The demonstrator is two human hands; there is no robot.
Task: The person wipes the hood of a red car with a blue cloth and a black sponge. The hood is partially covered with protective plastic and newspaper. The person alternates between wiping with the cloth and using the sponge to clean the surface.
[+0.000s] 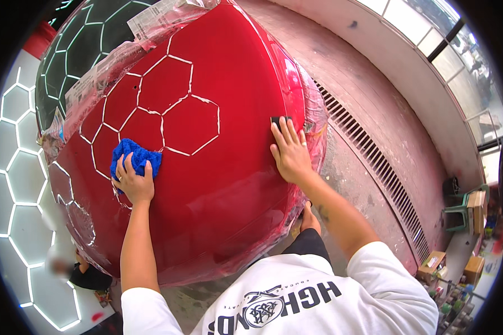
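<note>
One glossy, curved red car bonnet (235,84) spread across the middle, with printed newspaper masking (98,74) along its upper left edge, while dark lettering (328,290) ran across the person's white T-shirt (369,301). Crinkled clear plastic film (319,120) skirted the bonnet's right edge, beyond it lay a dark slotted floor grate (369,163), and brown cardboard boxes (474,267) stood at far lower right. On the bonnet, the left hand (134,184), fingers parted and curved, held a bunched bright-blue cloth (140,152); the right hand (291,156), fingers nearly straight and slightly apart, partly covered a small black block (275,119), though whether it gripped this could not be told.
</note>
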